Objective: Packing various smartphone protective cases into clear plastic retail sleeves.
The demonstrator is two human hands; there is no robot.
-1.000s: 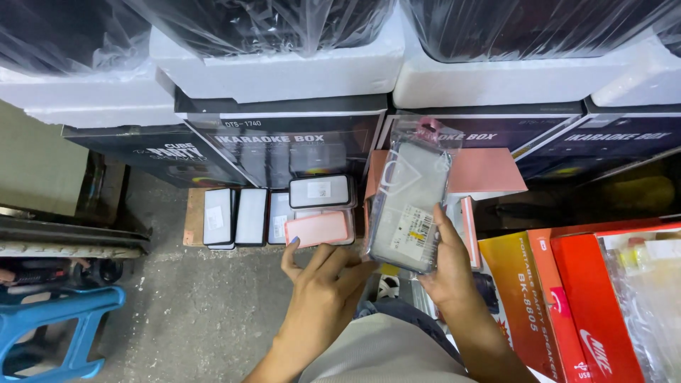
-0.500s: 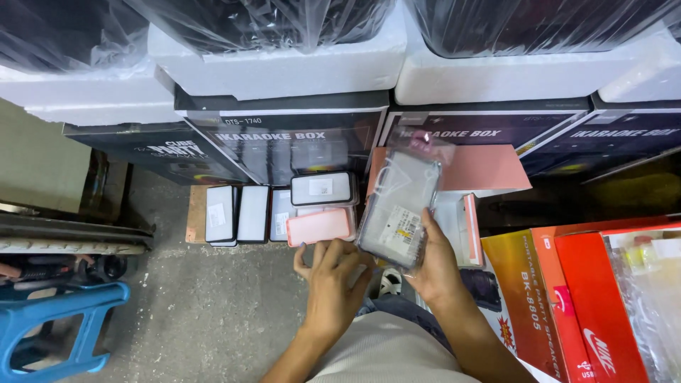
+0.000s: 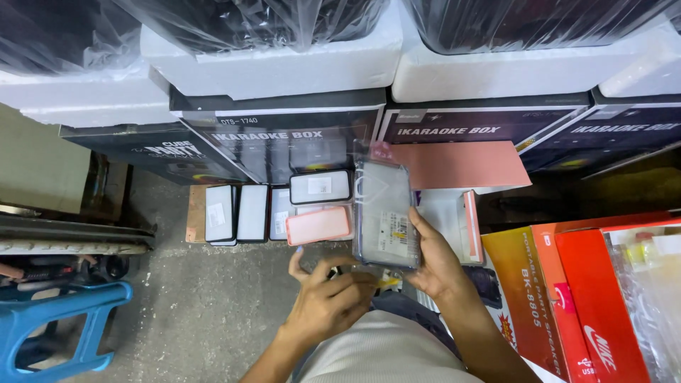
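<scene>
Hands are closing in on each other now: your left hand (image 3: 326, 298), which a second ago was spread flat near the pink case (image 3: 318, 225) on the floor, is now pulled back toward your lap and curled, its fingers bunched at the lower edge of the bagged case (image 3: 385, 216). The bagged case itself is coming down and straightening; earlier you were holding it higher and tilted, and now it is sitting nearly upright in front of you, just right of the pink case. That change is bringing both hands onto the same item rather than leaving one at the floor row.

Your right hand (image 3: 433, 259) is partly open, cradling the bagged case from the right and beneath, thumb pressing on its front near the label sticker (image 3: 394, 231). Your left hand is mostly closed, fingertips pinching at something small and yellowish (image 3: 386, 282) by the bag's bottom edge; you cannot tell from this view whether it is a flap of the bag or a separate bit.

Row of flat boxed cases (image 3: 237, 213) is lying on the floor against the dark speaker boxes (image 3: 284, 142), untouched. Red carton (image 3: 596, 284) is standing at your right, blue stool (image 3: 57, 319) at your left.
</scene>
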